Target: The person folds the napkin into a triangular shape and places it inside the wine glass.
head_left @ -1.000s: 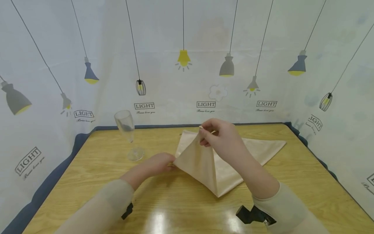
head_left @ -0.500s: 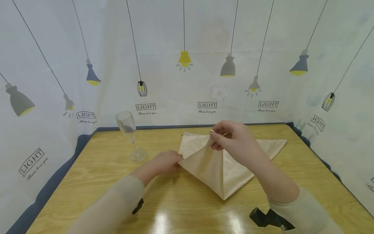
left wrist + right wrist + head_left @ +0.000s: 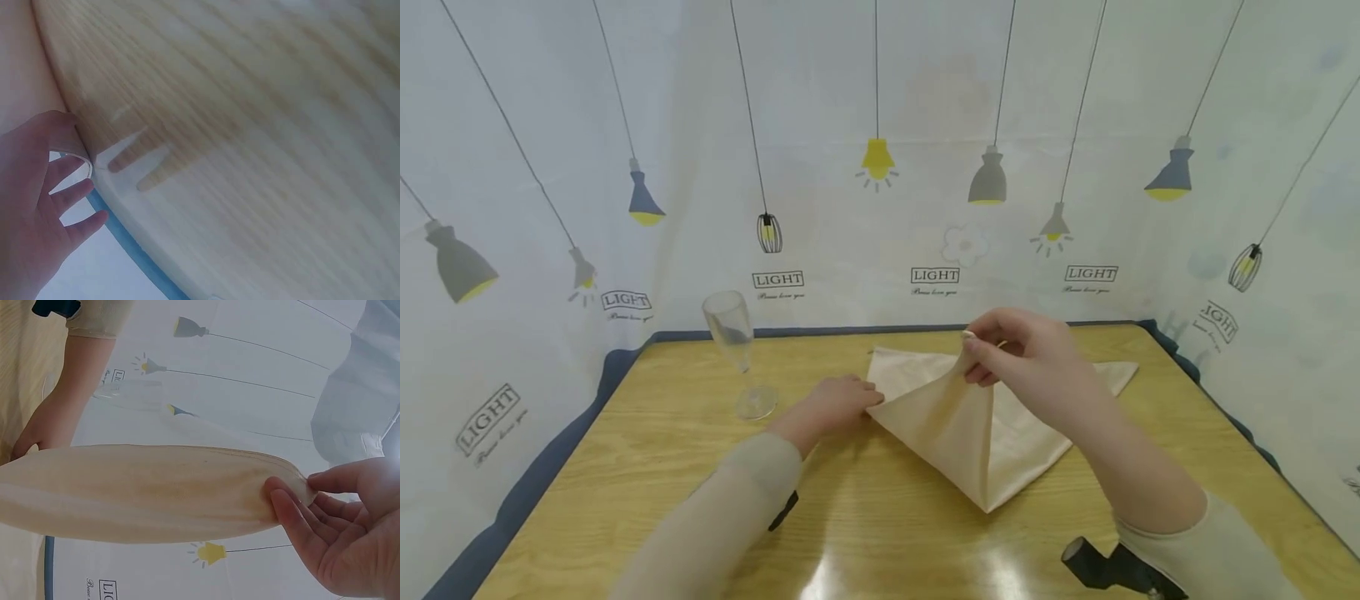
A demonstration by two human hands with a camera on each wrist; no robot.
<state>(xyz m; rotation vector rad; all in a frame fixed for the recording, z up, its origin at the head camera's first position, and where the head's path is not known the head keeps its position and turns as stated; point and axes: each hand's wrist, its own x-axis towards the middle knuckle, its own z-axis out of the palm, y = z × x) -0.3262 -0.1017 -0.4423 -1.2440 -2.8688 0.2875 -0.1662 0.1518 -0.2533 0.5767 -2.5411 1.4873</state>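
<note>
A cream satin napkin (image 3: 932, 417) lies on the table with one layer lifted into a peak. My right hand (image 3: 1026, 358) pinches the top of that peak between thumb and fingers. In the right wrist view the raised napkin fold (image 3: 137, 494) stretches from my right hand (image 3: 344, 531) back towards my left hand (image 3: 37, 431). At the napkin's left corner my left hand (image 3: 838, 404) holds the edge low by the tabletop. The left wrist view shows the thumb of my left hand (image 3: 31, 194) at the cloth's edge, the other fingers spread apart.
A clear stemmed glass (image 3: 733, 342) stands on the wooden table (image 3: 647, 450) to the left of my left hand. A white curtain (image 3: 850, 75) printed with hanging lamps surrounds the table's back and sides.
My right hand has drawn the peak rightward, widening the lifted fold. My left hand has shifted slightly to the right with the napkin's left corner. The view has shifted a little.
</note>
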